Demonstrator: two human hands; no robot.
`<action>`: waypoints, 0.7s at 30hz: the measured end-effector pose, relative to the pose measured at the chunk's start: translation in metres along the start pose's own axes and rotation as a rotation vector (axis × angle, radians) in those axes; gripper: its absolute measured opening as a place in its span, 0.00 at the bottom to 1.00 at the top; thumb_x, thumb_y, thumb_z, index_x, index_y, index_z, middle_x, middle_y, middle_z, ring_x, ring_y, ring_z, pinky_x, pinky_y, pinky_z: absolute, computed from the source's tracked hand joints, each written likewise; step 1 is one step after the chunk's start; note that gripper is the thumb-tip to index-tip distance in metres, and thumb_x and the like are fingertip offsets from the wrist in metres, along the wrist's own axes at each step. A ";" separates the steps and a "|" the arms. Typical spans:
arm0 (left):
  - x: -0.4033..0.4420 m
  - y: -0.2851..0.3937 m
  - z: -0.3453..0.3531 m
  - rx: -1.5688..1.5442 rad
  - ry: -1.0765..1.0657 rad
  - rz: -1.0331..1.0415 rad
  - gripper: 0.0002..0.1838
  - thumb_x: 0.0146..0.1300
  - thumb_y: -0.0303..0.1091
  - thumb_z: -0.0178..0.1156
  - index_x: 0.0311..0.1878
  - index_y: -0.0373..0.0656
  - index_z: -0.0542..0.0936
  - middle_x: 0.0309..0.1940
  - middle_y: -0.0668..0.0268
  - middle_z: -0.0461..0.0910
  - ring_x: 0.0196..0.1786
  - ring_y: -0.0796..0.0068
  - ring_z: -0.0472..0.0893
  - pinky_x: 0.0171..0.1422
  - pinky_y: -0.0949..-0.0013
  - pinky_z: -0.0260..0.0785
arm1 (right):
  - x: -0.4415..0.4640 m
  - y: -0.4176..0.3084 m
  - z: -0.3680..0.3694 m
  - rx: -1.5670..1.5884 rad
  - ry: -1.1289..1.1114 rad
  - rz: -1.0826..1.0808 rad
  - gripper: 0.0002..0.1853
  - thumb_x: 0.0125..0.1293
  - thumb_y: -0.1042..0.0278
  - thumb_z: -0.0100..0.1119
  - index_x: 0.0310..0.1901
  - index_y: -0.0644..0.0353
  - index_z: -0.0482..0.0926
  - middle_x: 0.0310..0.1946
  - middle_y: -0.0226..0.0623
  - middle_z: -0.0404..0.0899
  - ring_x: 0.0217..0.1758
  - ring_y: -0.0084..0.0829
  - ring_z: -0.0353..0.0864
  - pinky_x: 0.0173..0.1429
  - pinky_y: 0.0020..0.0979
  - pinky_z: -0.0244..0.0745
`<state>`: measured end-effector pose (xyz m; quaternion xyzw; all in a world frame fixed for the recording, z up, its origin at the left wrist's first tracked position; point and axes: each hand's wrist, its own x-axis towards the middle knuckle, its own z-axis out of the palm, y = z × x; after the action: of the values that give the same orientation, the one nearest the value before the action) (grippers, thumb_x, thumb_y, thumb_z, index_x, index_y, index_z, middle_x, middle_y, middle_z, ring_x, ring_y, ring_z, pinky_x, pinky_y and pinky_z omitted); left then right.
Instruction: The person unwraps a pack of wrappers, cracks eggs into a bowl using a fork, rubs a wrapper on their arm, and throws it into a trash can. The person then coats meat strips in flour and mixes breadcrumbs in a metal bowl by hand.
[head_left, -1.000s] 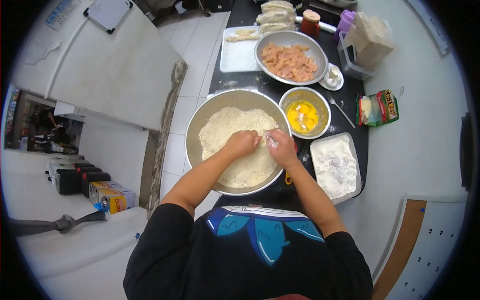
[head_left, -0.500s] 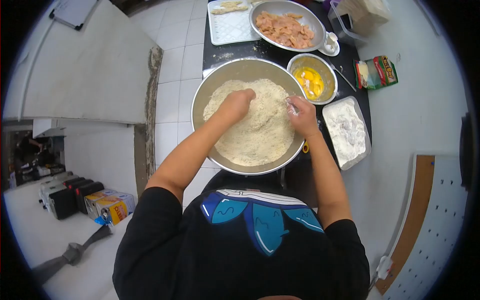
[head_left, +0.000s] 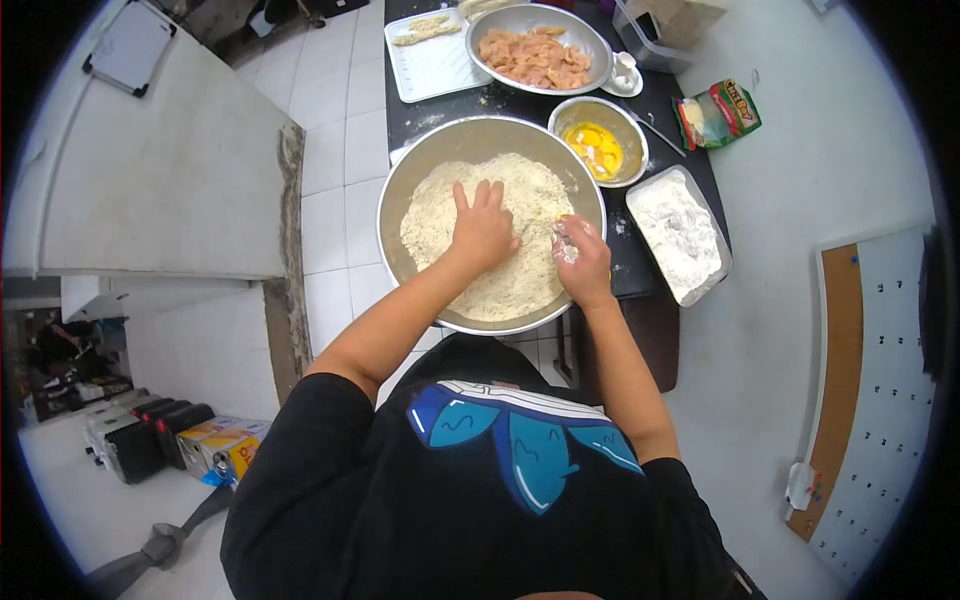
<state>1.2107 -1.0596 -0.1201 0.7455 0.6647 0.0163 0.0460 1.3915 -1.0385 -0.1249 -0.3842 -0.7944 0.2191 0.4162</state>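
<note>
A large steel bowl [head_left: 392, 222] holds a wide heap of pale, crumbly breading or flour mix [head_left: 535, 185]. My left hand [head_left: 485, 230] is over the middle of the heap, palm down with fingers spread, touching the mix. At the bowl's right side is my right hand [head_left: 588, 262], its fingers curled and coated with white flour; whatever sits inside them is hidden. Just beyond the rim stands a smaller metal bowl [head_left: 634, 150] with cracked eggs [head_left: 593, 150]. To the right lies a rectangular container [head_left: 703, 292] of white flour [head_left: 680, 235].
At the back, a metal bowl [head_left: 600, 55] of raw sliced chicken [head_left: 535, 58] stands beside a white tray [head_left: 440, 75] with coated pieces. Eggshells [head_left: 625, 75], a metal utensil [head_left: 662, 135] and a green-red packet [head_left: 718, 115] are near the wall.
My left hand has gone from curled to spread and moved lower over the mix. The right hand has shifted slightly inward and down, fingers still curled. The view has tilted a little.
</note>
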 end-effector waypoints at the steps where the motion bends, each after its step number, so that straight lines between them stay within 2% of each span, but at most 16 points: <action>1: -0.001 0.001 0.001 0.000 0.013 0.000 0.20 0.51 0.50 0.60 0.37 0.43 0.83 0.60 0.55 0.63 0.65 0.57 0.56 0.66 0.34 0.38 | -0.002 0.000 0.000 0.008 -0.005 0.004 0.13 0.48 0.79 0.59 0.39 0.64 0.77 0.39 0.48 0.78 0.45 0.48 0.77 0.49 0.37 0.73; 6: -0.004 -0.005 -0.007 -0.097 0.105 0.011 0.17 0.47 0.44 0.62 0.36 0.42 0.83 0.60 0.54 0.62 0.66 0.55 0.55 0.65 0.32 0.38 | -0.005 0.000 0.001 -0.010 0.015 0.015 0.12 0.48 0.79 0.59 0.38 0.65 0.77 0.39 0.48 0.78 0.44 0.48 0.77 0.49 0.38 0.73; 9: -0.002 -0.018 0.002 -0.155 0.057 0.035 0.16 0.45 0.43 0.64 0.35 0.43 0.83 0.60 0.54 0.63 0.66 0.54 0.56 0.64 0.31 0.40 | -0.002 0.000 0.006 -0.080 0.038 0.030 0.11 0.49 0.79 0.59 0.37 0.65 0.77 0.37 0.48 0.78 0.43 0.48 0.77 0.48 0.38 0.73; 13: 0.014 -0.047 -0.022 -0.317 0.166 0.106 0.12 0.43 0.40 0.66 0.31 0.44 0.81 0.60 0.55 0.63 0.66 0.52 0.55 0.63 0.30 0.41 | -0.004 -0.004 0.004 -0.146 0.043 0.102 0.14 0.47 0.80 0.59 0.40 0.65 0.78 0.40 0.49 0.78 0.45 0.47 0.78 0.50 0.37 0.74; 17: 0.058 -0.110 -0.054 -0.365 0.323 0.110 0.12 0.44 0.40 0.65 0.31 0.45 0.81 0.59 0.55 0.63 0.66 0.53 0.56 0.64 0.31 0.40 | -0.001 -0.009 0.006 -0.250 0.034 0.119 0.17 0.46 0.81 0.57 0.41 0.65 0.78 0.40 0.48 0.79 0.44 0.46 0.79 0.49 0.37 0.75; 21: 0.140 -0.209 -0.042 -0.274 0.426 0.007 0.12 0.44 0.41 0.65 0.32 0.48 0.82 0.59 0.56 0.64 0.65 0.54 0.57 0.63 0.32 0.41 | 0.004 -0.015 0.010 -0.339 0.032 0.171 0.15 0.46 0.80 0.57 0.40 0.65 0.78 0.40 0.48 0.79 0.45 0.46 0.79 0.51 0.38 0.74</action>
<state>1.0167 -0.8951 -0.1025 0.7143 0.6485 0.2630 0.0055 1.3754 -1.0444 -0.1187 -0.5183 -0.7778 0.1105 0.3379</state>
